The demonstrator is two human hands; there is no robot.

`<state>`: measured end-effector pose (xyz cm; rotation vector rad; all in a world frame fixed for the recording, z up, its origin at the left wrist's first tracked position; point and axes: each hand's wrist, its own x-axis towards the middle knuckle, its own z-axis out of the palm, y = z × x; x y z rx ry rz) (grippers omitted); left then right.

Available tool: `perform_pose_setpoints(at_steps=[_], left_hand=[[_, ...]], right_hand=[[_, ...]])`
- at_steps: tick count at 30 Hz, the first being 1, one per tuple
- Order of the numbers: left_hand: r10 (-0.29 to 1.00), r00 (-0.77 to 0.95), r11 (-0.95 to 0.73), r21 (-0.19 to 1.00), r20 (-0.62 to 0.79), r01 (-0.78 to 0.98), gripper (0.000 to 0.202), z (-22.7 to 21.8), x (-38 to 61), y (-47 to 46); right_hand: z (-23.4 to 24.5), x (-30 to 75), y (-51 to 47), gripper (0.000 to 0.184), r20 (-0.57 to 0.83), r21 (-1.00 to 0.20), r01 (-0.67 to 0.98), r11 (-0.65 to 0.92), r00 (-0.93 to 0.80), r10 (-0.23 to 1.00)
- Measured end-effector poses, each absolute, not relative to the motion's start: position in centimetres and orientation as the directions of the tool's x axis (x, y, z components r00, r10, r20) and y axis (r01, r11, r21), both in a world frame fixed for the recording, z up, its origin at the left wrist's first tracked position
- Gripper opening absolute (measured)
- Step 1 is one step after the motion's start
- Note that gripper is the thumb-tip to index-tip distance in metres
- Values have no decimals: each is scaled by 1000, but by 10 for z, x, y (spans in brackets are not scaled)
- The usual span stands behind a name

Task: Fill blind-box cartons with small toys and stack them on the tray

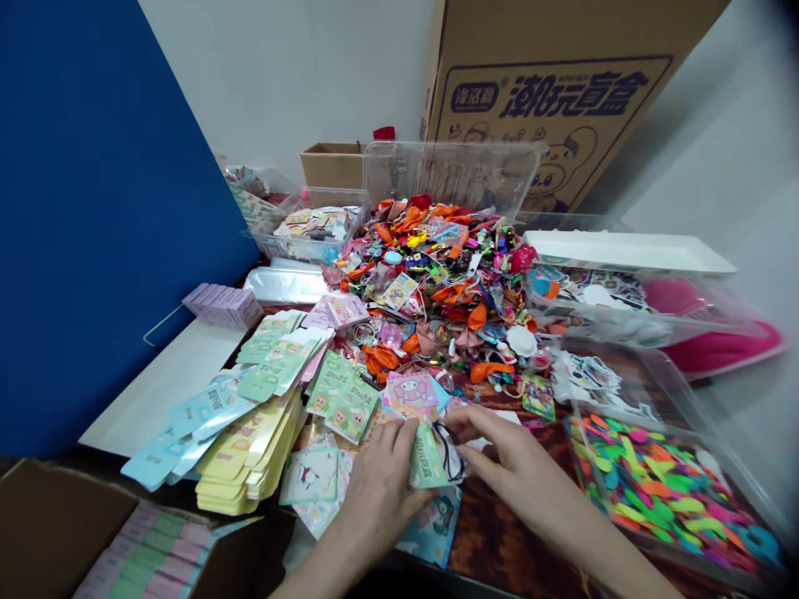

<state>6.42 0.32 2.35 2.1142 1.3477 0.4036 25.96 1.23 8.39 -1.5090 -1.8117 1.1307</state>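
Note:
My left hand (384, 470) is closed around a small green printed paper box (425, 459) at the near edge of the table. The fingertips of my right hand (508, 457) pinch a dark looped cord (447, 441) at the box's right end; whether anything hangs on the cord is hidden. Under my hands lie a pink cartoon card (410, 393), a blue patterned card (435, 532) and a white-and-green square card (310, 476). Flat green boxes (343, 398) rest just beyond my left hand.
A big heap of small toys and balloons (430, 283) fills the middle. Flattened yellow boxes (243, 457) and blue ones (203, 416) are stacked left. A clear bin of neon pieces (662, 491) stands right. An open carton (56, 516) sits lower left, a large carton (562, 100) behind.

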Motion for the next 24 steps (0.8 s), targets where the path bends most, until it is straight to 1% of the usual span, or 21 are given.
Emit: perform_pose_setpoints(at_steps=[3, 7, 12, 14, 16, 18, 20, 21, 22, 24], left_hand=[[904, 427, -305, 647, -35, 699, 75, 23, 65, 3], [901, 433, -339, 661, 23, 670, 75, 21, 66, 3], [883, 462, -392, 663, 79, 637, 78, 18, 67, 1], [882, 460, -398, 684, 101, 611, 75, 18, 66, 1], [886, 447, -391, 718, 124, 576, 71, 18, 65, 1], [896, 424, -363, 763, 129, 534, 67, 15, 62, 2], [915, 388, -303, 822, 109, 482, 64, 11, 58, 4], [924, 372, -268, 851, 93, 451, 63, 9, 57, 4], [929, 361, -234, 876, 74, 422, 63, 8, 56, 5], [930, 365, -183, 908, 36, 377, 63, 8, 56, 6]], right_hand=[[86, 259, 7, 19, -52, -829, 553, 87, -231, 972], [86, 258, 4, 17, 0, -799, 578, 165, -273, 962], [85, 256, 7, 19, 201, -702, 645, 301, -226, 953], [86, 251, 6, 19, 222, -684, 650, 332, -248, 943], [87, 249, 1, 19, 222, -712, 623, 324, -239, 945], [87, 255, -6, 19, 213, -774, 581, 253, -138, 967], [84, 276, -14, 21, 162, -818, 563, 122, 20, 987], [81, 293, -18, 23, 116, -815, 579, 32, 108, 987], [78, 314, -21, 27, 82, -791, 610, -51, 187, 979], [69, 364, -26, 33, 61, -674, 697, -245, 382, 922]])
